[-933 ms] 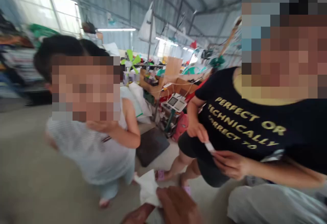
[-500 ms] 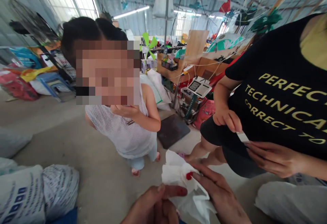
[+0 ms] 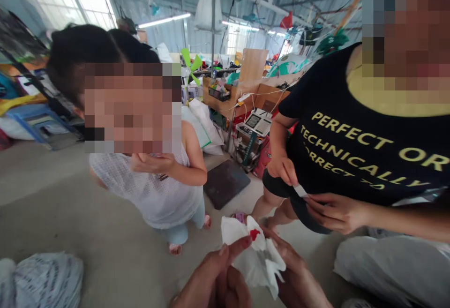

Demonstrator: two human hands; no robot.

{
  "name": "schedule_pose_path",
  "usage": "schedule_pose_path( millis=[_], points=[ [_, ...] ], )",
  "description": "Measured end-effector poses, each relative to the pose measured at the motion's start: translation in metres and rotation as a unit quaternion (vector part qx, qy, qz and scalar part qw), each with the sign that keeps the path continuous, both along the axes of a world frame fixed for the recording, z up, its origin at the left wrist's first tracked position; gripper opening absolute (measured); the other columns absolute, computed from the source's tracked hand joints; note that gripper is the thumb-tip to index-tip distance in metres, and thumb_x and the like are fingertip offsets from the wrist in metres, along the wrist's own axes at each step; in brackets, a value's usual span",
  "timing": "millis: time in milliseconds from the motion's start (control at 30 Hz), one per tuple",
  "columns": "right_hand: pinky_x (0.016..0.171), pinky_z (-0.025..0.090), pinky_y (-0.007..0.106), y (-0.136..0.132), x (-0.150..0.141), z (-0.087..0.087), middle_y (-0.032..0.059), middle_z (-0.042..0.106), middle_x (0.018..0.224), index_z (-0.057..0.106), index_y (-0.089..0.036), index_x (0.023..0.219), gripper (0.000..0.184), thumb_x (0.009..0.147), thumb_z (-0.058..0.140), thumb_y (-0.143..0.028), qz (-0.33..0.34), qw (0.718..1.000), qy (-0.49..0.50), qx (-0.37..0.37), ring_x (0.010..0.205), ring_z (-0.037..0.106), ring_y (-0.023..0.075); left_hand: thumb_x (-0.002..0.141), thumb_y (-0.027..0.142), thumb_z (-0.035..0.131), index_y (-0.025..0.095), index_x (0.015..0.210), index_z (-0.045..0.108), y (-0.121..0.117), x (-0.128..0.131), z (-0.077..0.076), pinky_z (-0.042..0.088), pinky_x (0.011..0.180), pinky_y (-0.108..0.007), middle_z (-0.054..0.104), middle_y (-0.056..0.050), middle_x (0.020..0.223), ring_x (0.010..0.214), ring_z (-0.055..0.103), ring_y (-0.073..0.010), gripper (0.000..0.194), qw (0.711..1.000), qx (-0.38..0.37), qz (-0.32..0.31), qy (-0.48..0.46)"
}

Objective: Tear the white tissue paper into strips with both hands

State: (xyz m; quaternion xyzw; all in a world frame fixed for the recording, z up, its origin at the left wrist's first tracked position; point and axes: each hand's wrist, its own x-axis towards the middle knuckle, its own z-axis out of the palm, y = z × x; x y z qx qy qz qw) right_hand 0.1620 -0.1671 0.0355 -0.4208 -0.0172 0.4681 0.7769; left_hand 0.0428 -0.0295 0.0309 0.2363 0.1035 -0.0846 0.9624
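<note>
Low in the middle, a crumpled white tissue [image 3: 251, 270] with a wet red spot is held by my right hand [image 3: 298, 277], its fingers closed behind and along the tissue's edge. The index finger of my left hand [image 3: 220, 275] is stretched out, its tip touching the tissue at the red spot. My left thumb lies along that finger, and the other fingers are curled into the palm. On the right, a person in a black shirt holds a small white strip [image 3: 300, 191] between the fingertips of both hands.
A person in a white top [image 3: 147, 191] stands ahead on the left, a hand at the mouth. Behind are a dark floor mat [image 3: 227, 184], a scale [image 3: 258, 123] and cardboard boxes. Filled sacks [image 3: 49, 280] lie at lower left, with another sack [image 3: 390, 261] at lower right.
My left index fingertip, red half a second ago and beside the red spot, now touches the tissue there. The view has turned right, bringing more of the person in black into sight.
</note>
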Motion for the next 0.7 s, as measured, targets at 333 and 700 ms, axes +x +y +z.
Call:
schedule_pose_path(
  millis=[333, 700],
  points=[
    [0.062, 0.042, 0.023, -0.015, 0.0, -0.003, 0.0079, 0.064, 0.081, 0.063, -0.011, 0.107, 0.044, 0.064, 0.068, -0.017, 0.005, 0.99, 0.018, 0.14, 0.065, 0.057, 0.0142, 0.073, 0.063, 0.055, 0.021, 0.135, 0.036, -0.024, 0.047, -0.009, 0.036, 0.034, -0.009, 0.068, -0.007, 0.056, 0.038, 0.057, -0.0094, 0.077, 0.992, 0.118, -0.035, 0.017],
    [0.054, 0.041, 0.019, -0.024, 0.008, -0.027, 0.0009, 0.061, 0.066, 0.063, -0.013, 0.079, 0.022, 0.067, 0.074, -0.028, -0.102, 0.993, 0.034, 0.047, 0.055, 0.054, 0.0091, 0.081, 0.056, 0.051, 0.03, 0.131, 0.037, -0.026, 0.053, -0.015, 0.036, 0.038, -0.007, 0.071, -0.011, 0.067, 0.044, 0.059, -0.0075, 0.058, 0.987, 0.137, -0.059, -0.055]
  ],
)
